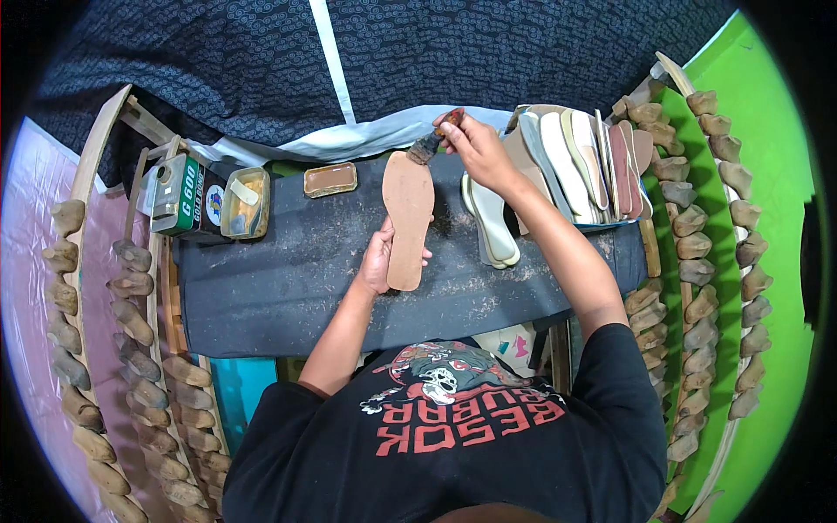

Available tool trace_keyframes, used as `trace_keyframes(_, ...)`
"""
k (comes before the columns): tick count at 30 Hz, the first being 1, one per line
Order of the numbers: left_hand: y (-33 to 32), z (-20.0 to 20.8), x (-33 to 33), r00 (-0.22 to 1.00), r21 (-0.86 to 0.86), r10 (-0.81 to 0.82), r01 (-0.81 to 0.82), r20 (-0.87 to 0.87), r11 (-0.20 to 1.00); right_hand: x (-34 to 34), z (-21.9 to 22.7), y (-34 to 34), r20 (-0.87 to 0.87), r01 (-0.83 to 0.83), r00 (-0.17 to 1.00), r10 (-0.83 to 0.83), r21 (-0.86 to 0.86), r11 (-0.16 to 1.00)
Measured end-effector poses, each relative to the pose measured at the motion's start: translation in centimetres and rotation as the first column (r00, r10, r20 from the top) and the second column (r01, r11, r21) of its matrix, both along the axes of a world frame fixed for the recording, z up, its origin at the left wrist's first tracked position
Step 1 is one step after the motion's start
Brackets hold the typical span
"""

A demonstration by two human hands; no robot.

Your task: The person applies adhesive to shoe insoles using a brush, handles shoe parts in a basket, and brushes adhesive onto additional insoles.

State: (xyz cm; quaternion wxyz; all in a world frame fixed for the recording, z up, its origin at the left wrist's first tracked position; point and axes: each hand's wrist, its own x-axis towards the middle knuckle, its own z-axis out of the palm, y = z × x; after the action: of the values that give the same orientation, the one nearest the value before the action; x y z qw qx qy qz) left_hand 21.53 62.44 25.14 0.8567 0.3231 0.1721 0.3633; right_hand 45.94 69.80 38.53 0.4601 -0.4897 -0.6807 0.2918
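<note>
Over flecked dark cloth (296,288), left hand (376,261) around flat, curvy tan insole (407,209), right hand (478,150) around bristly brush (424,150)

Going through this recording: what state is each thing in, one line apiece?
Brown sole: held in left hand
Brush: gripped in right hand, bristles at sole's wide end
Metal can: upright
Plastic tub: open, pale piece inside
Brown block: lying flat
Pale soles: stacked flat
Assorted soles: crowded together, some on edge
Dark cloth: strewn with shavings
Wooden lasts: lined up in rows

A shoemaking workshop: lasts (695,246) line racks (91,157) on both sides; soles (554,166) and a can (180,193) sit on the table (296,292), a brush (424,150) above.
</note>
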Motion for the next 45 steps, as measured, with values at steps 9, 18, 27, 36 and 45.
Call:
trace_keyframes(9, -0.1, -0.8, -0.8, 0.997, -0.029, 0.065, -0.063, 0.048, 0.998, -1.9, 1.1, -5.1, 0.412, -0.332, 0.881, 0.234, 0.183, 0.925)
trace_keyframes(18, -0.6, -0.8, -1.5, 0.997, -0.049, 0.039, -0.035, 0.066, 0.998, -2.3, 1.9, -6.5, 0.450, -0.357, 0.859, 0.243, 0.188, 0.915)
trace_keyframes(27, -2.0, -0.4, -1.5, 0.999, -0.040, 0.002, 0.001, 0.054, 0.999, -2.9, 2.8, -3.7, 0.470, -0.324, 0.873, 0.133, 0.354, 0.877)
trace_keyframes(36, -1.2, -1.3, -2.8, 0.990, -0.094, 0.105, -0.096, 0.094, 0.991, -4.6, 0.9, -8.8, 0.443, -0.454, 0.828, 0.343, 0.171, 0.874)
trace_keyframes(45, -2.5, -1.8, -4.0, 0.987, -0.075, 0.151, -0.147, 0.054, 0.986, -5.3, -0.1, -4.0, 0.361, -0.331, 0.897, 0.255, 0.165, 0.929)
